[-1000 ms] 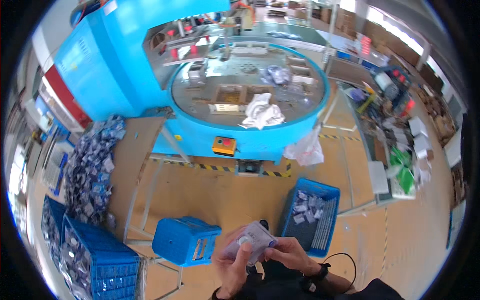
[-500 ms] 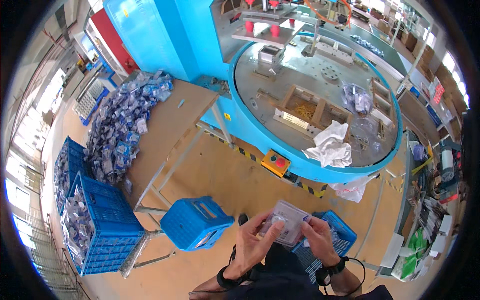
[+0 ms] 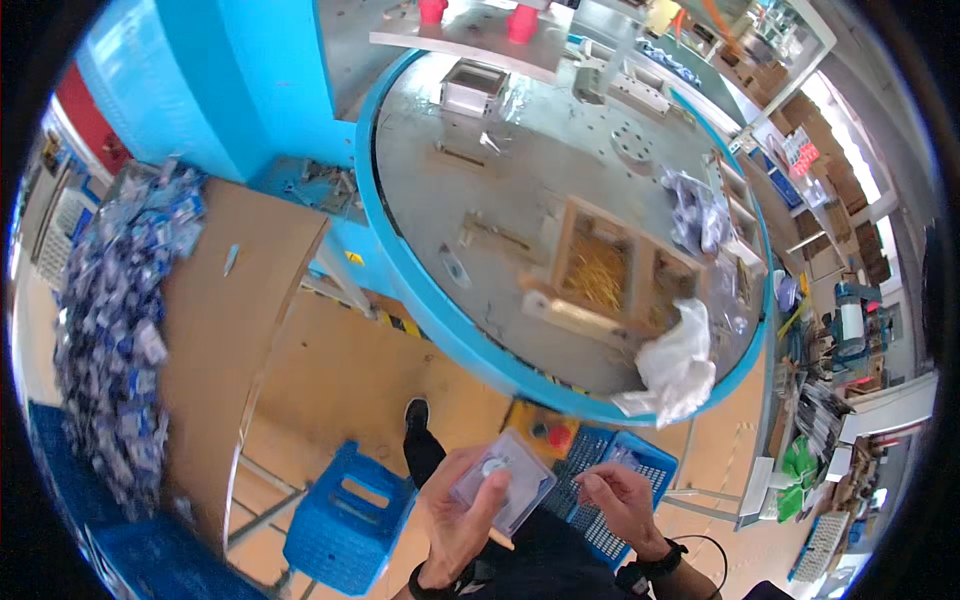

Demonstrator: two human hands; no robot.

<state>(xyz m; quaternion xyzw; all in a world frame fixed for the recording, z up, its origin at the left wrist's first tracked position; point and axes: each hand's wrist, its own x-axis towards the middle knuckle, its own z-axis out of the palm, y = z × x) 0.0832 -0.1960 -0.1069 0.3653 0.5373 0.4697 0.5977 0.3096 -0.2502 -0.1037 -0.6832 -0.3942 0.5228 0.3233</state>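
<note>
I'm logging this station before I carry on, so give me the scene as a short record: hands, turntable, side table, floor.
Left hand: grips a clear plastic package, thumb on top
Right hand: apart from the package, fingers curled; whether it holds anything is unclear
Turntable: blue-rimmed; white cloth by the near edge, yellow strands in a two-part box
Side table: heap of small packages
Floor: blue stool, blue crate

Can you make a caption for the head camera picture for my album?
The left hand holds a clear package, the right hand apart, before a round blue-rimmed table.
</note>
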